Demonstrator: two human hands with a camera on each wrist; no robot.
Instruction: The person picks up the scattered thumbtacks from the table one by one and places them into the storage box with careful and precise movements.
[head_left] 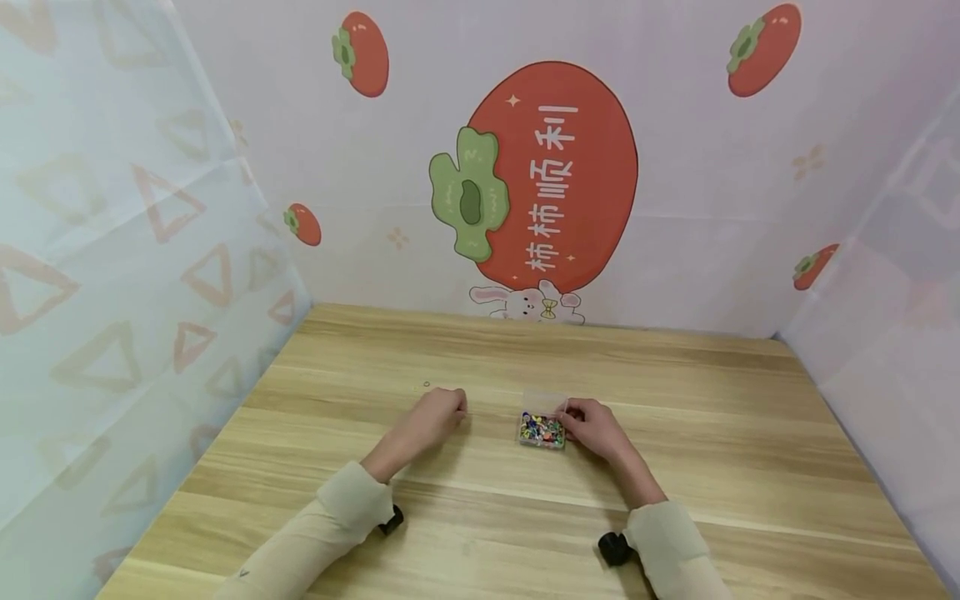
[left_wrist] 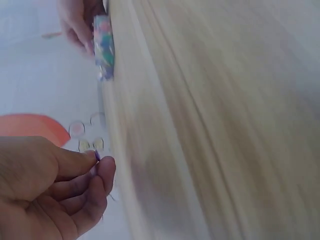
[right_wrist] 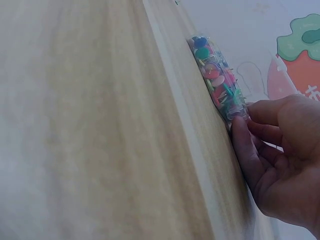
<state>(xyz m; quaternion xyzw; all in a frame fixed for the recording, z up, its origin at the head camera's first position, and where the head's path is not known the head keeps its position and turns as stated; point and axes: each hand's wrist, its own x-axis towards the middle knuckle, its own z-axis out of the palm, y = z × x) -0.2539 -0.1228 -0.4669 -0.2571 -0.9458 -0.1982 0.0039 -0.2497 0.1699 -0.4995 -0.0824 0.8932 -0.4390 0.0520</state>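
A small clear plastic box (head_left: 542,443) of multicoloured thumbtacks (right_wrist: 215,75) lies on the wooden table, its transparent lid (head_left: 546,400) raised at the back. My right hand (head_left: 595,427) grips the box at its right side, thumb and fingers on the edge. To the left of the box, my left hand (head_left: 438,417) pinches a tiny purple thumbtack (left_wrist: 97,155) between thumb and forefinger, the other fingers curled beneath. Most of that tack is hidden by the fingertips.
A tiny ring-like item (head_left: 427,384) lies on the table (head_left: 465,533) just beyond my left hand. Printed cloth walls (head_left: 675,250) with persimmon pictures enclose the back and sides. Black camera straps sit at both sleeve cuffs.
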